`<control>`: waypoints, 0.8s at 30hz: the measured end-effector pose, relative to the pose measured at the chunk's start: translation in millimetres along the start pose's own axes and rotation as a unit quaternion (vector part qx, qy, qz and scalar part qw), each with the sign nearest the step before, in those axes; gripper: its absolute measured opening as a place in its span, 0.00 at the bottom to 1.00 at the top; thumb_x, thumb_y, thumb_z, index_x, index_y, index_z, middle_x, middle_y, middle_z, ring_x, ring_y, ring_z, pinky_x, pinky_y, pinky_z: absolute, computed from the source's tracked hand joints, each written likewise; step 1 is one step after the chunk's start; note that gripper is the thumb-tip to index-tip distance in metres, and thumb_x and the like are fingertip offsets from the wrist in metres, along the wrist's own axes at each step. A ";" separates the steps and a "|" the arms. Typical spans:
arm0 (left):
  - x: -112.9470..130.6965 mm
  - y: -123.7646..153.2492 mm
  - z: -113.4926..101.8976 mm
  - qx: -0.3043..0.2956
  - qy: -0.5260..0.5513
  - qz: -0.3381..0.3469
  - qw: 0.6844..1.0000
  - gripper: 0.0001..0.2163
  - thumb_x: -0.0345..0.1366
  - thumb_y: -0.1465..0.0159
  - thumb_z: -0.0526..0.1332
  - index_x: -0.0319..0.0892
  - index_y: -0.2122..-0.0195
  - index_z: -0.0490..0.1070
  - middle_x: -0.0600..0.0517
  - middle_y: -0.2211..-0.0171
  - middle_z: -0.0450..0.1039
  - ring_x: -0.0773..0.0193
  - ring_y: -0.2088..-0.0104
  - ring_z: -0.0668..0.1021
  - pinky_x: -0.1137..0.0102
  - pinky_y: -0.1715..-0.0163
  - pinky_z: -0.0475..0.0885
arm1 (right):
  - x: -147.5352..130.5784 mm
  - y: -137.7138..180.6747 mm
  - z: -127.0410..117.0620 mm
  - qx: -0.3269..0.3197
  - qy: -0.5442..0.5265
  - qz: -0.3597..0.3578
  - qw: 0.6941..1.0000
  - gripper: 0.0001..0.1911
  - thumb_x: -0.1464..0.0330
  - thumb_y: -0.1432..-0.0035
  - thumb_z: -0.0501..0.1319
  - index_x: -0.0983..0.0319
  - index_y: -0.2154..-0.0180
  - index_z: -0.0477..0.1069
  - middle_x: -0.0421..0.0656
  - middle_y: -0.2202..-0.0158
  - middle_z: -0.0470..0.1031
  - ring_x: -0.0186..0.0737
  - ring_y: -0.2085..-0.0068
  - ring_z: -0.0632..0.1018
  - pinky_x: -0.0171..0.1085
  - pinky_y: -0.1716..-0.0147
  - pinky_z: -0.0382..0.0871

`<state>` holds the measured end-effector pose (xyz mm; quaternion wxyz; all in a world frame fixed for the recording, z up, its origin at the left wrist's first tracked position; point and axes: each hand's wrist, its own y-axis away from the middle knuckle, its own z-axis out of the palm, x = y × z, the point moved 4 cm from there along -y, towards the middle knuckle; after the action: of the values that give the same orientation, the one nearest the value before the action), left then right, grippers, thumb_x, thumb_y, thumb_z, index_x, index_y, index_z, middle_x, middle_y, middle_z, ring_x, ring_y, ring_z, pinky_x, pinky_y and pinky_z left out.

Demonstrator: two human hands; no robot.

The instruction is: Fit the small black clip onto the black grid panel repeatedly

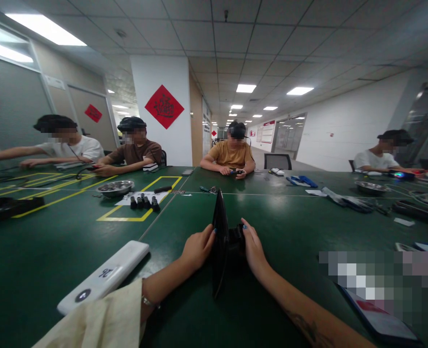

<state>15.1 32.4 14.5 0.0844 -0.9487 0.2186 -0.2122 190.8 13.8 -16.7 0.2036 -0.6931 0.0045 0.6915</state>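
Note:
A thin black panel (220, 246) stands on edge between my hands, turned so that I see it almost side-on. A black blocky part (236, 238) juts from its right side. My left hand (199, 246) is closed against the left face of the panel, its fingers curled at the edge. On the other side, my right hand (253, 245) grips the blocky part with its fingers; the thumb is partly hidden. What kind of device this is, I cannot make out. A white power bank (105, 275) lies left of my left forearm.
On the green table (177, 309), black cylindrical parts (144, 202) and a metal bowl (115, 188) stand ahead left. A phone (378, 314) lies near right. Gloves (347, 200) and another bowl (371, 188) are farther right. Several people sit opposite, including one person (228, 157) straight ahead.

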 end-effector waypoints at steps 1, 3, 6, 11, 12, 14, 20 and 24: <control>0.1 0.1 0.2 -0.002 -0.001 0.003 1.000 0.18 0.42 0.33 0.39 0.42 0.56 0.64 0.48 0.66 0.75 0.59 0.65 0.77 0.70 0.67 0.65 | -0.5 0.1 -0.1 -0.001 0.001 -0.003 1.000 0.27 0.54 0.43 0.49 0.60 0.46 0.64 0.45 0.51 0.67 0.42 0.52 0.69 0.41 0.50 0.61; 0.0 0.6 1.2 -0.007 -0.006 0.011 1.000 0.19 0.42 0.33 0.38 0.42 0.56 0.65 0.48 0.67 0.75 0.59 0.65 0.77 0.70 0.67 0.65 | -0.7 0.3 -0.1 -0.005 0.001 -0.003 1.000 0.28 0.54 0.44 0.49 0.61 0.46 0.63 0.46 0.50 0.66 0.42 0.52 0.69 0.40 0.50 0.61; -1.7 2.1 2.5 0.001 -0.018 0.016 1.000 0.20 0.42 0.33 0.37 0.41 0.52 0.64 0.46 0.64 0.75 0.58 0.62 0.76 0.68 0.64 0.65 | -0.1 0.5 0.2 -0.012 -0.002 0.004 1.000 0.30 0.53 0.44 0.49 0.63 0.45 0.62 0.47 0.49 0.65 0.42 0.51 0.69 0.39 0.50 0.62; -3.2 1.7 5.1 -0.002 -0.024 0.020 1.000 0.20 0.42 0.33 0.38 0.42 0.53 0.64 0.47 0.64 0.75 0.58 0.62 0.76 0.69 0.64 0.65 | 2.1 -1.1 -0.8 0.002 -0.010 0.011 1.000 0.30 0.53 0.45 0.50 0.62 0.46 0.64 0.46 0.48 0.65 0.43 0.48 0.67 0.39 0.48 0.59; -2.9 1.2 5.5 -0.005 -0.022 0.021 1.000 0.20 0.43 0.33 0.37 0.42 0.55 0.65 0.47 0.66 0.75 0.59 0.64 0.77 0.70 0.65 0.64 | 3.2 -1.6 -0.8 0.001 -0.015 0.014 1.000 0.30 0.52 0.46 0.51 0.62 0.46 0.64 0.47 0.48 0.66 0.43 0.48 0.67 0.39 0.47 0.58; -2.0 0.3 5.6 -0.005 -0.018 0.025 1.000 0.21 0.43 0.33 0.36 0.43 0.60 0.67 0.49 0.69 0.75 0.60 0.66 0.77 0.71 0.68 0.64 | 5.6 -2.7 -0.8 -0.004 -0.023 0.018 1.000 0.31 0.52 0.46 0.51 0.63 0.46 0.64 0.47 0.48 0.66 0.43 0.48 0.68 0.40 0.47 0.58; -0.1 1.2 4.2 -0.012 -0.012 0.020 1.000 0.27 0.44 0.33 0.32 0.40 0.70 0.69 0.48 0.73 0.73 0.61 0.69 0.76 0.71 0.69 0.63 | 7.5 -3.1 -3.0 -0.003 -0.027 0.011 1.000 0.28 0.53 0.45 0.52 0.59 0.47 0.65 0.45 0.48 0.66 0.44 0.48 0.68 0.40 0.48 0.59; 3.1 2.0 4.3 -0.022 -0.011 0.047 0.999 0.26 0.43 0.33 0.34 0.40 0.71 0.69 0.48 0.73 0.73 0.61 0.69 0.76 0.71 0.69 0.63 | 6.3 -3.0 -3.6 -0.001 -0.025 0.002 1.000 0.26 0.54 0.45 0.52 0.59 0.48 0.66 0.44 0.47 0.66 0.43 0.47 0.67 0.40 0.47 0.58</control>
<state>18.7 29.5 11.3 0.0756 -0.9412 0.2670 -0.1928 195.4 17.2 -22.1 0.2015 -0.6757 0.0007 0.7091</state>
